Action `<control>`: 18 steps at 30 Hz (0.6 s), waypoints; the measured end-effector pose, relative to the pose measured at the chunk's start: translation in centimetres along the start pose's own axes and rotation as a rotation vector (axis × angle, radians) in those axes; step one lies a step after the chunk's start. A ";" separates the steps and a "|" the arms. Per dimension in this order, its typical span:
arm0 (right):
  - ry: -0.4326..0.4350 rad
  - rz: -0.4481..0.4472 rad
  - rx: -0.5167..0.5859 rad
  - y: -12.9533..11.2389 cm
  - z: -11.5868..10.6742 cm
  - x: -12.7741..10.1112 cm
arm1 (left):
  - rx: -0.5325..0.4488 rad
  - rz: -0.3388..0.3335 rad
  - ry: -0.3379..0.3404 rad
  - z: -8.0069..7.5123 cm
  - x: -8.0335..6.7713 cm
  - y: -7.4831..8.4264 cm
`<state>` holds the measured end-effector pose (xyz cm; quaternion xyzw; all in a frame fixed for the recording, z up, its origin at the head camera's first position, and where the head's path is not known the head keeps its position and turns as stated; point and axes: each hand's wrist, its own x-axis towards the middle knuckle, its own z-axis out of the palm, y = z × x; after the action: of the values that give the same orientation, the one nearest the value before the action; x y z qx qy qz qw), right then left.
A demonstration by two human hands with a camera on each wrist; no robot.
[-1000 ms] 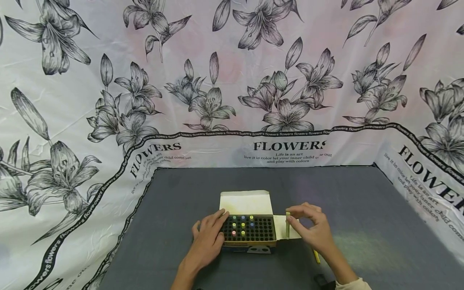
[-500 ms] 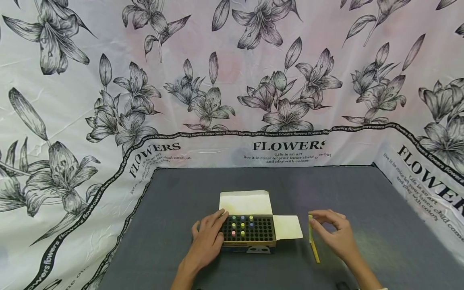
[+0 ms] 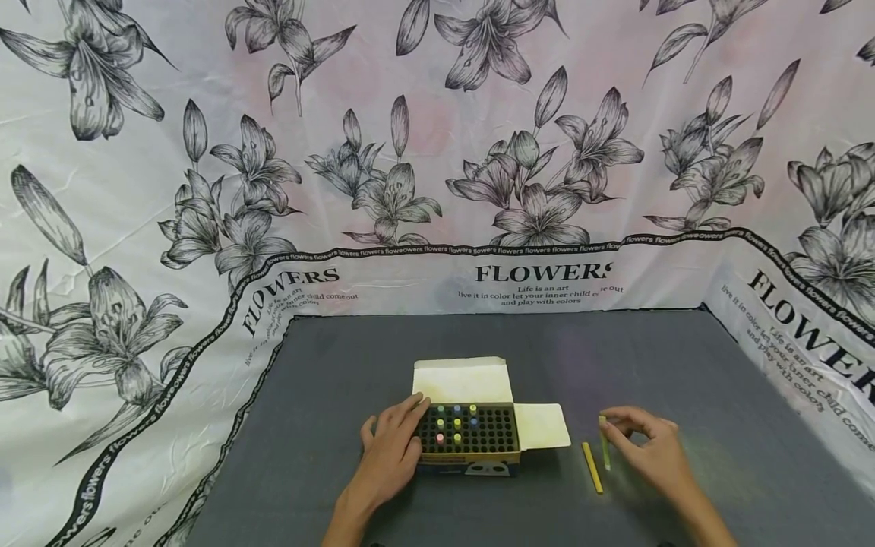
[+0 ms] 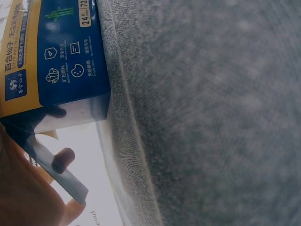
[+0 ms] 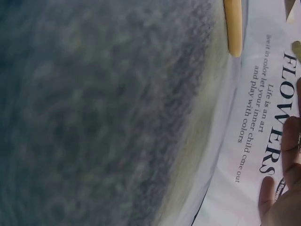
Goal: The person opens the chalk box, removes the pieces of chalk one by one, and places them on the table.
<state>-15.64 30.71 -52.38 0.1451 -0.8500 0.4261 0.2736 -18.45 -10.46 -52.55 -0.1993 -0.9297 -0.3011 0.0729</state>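
Right hand [image 3: 649,452] has carried its green chalk [image 3: 604,448] further right, past the yellow chalk [image 3: 592,467] on the table [image 3: 683,365].
Its grip pinches the green stick; left hand [image 3: 391,456] rests spread against the chalk box [image 3: 468,437], unmoved.

The head camera is looking forward and down over the grey felt-covered surface [image 3: 478,342]. The left wrist camera is hugging the blue-and-yellow cardboard box [image 4: 51,56] (very close). The right wrist camera is skimming the same felt towards the flower-printed white backdrop [image 5: 263,117].

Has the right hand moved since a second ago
Yes. The right hand, pinching a pale green stick, has moved rightward, from over the box's side flap to the grey mat, past the yellow stick lying there.
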 end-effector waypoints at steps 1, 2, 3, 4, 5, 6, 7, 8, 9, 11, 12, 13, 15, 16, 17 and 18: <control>-0.023 0.035 -0.027 0.0 -0.1 -0.1 | -0.005 0.001 0.001 0.0 0.0 0.0; -0.046 0.070 -0.057 -0.1 -0.2 -0.1 | -0.008 0.002 0.002 -0.1 0.1 0.0; -0.069 0.110 -0.085 -0.2 -0.4 -0.1 | -0.010 0.003 0.002 -0.1 0.1 0.0; -0.096 0.144 -0.114 -0.3 -0.5 -0.2 | -0.009 0.004 0.004 -0.1 0.1 0.0; -0.122 0.173 -0.141 -0.3 -0.5 -0.2 | -0.011 0.007 0.005 -0.1 0.1 0.0; -0.148 0.201 -0.162 -0.4 -0.6 -0.1 | -0.013 0.009 0.006 -0.1 0.1 0.0; -0.175 0.227 -0.182 -0.4 -0.7 -0.1 | -0.011 0.010 0.008 -0.1 0.1 0.0; -0.200 0.249 -0.204 -0.4 -0.7 -0.1 | -0.008 0.011 0.009 -0.2 0.1 0.0; -0.228 0.274 -0.230 -0.3 -0.7 -0.1 | -0.007 0.011 0.011 -0.2 0.1 0.0; -0.282 0.311 -0.277 -0.2 -0.7 -0.1 | -0.002 0.009 0.012 -0.1 0.1 0.0; -0.308 0.326 -0.299 -0.1 -0.6 -0.1 | 0.003 0.008 0.011 -0.2 0.1 0.0; -0.330 0.331 -0.321 0.0 -0.6 0.0 | 0.006 0.007 0.011 -0.1 0.1 0.0; -0.363 0.341 -0.360 0.0 -0.5 0.0 | 0.008 0.004 0.007 -0.1 0.1 0.0; -0.373 0.342 -0.380 0.0 -0.4 0.0 | 0.009 0.004 0.006 -0.1 0.0 0.0; -0.381 0.341 -0.398 0.0 -0.3 0.0 | 0.007 0.005 0.004 -0.1 0.0 0.0; -0.387 0.343 -0.413 -0.1 -0.3 0.0 | 0.005 0.003 0.000 -0.1 0.0 0.0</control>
<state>-15.54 30.89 -52.18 0.0197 -0.9668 0.2489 0.0548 -18.46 -10.52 -52.46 -0.2005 -0.9300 -0.2989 0.0740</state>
